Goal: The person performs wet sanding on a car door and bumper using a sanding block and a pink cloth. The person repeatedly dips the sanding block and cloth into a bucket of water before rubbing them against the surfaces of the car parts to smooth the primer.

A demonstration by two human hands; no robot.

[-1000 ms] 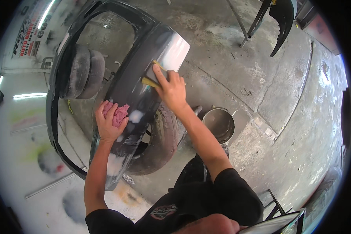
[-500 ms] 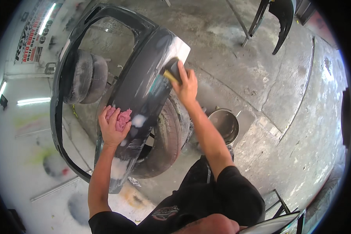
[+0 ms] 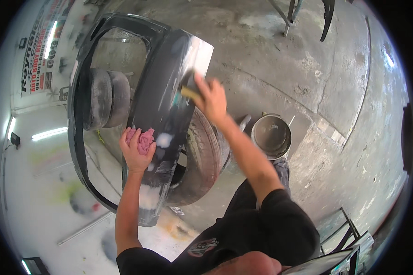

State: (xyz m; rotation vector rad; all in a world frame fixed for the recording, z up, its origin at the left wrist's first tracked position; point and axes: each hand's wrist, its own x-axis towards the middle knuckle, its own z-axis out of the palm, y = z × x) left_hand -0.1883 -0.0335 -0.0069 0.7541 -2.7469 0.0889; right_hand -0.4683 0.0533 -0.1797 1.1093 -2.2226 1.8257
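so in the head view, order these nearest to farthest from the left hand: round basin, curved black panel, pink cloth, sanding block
From the left hand:
1. Pink cloth: in its grasp
2. Sanding block: up and right, in the right hand
3. Round basin: farther right
4. Curved black panel: top right

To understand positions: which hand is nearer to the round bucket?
Right: in view, the right hand is above-left of the bucket; the left hand, holding pink cloth, is farther left.
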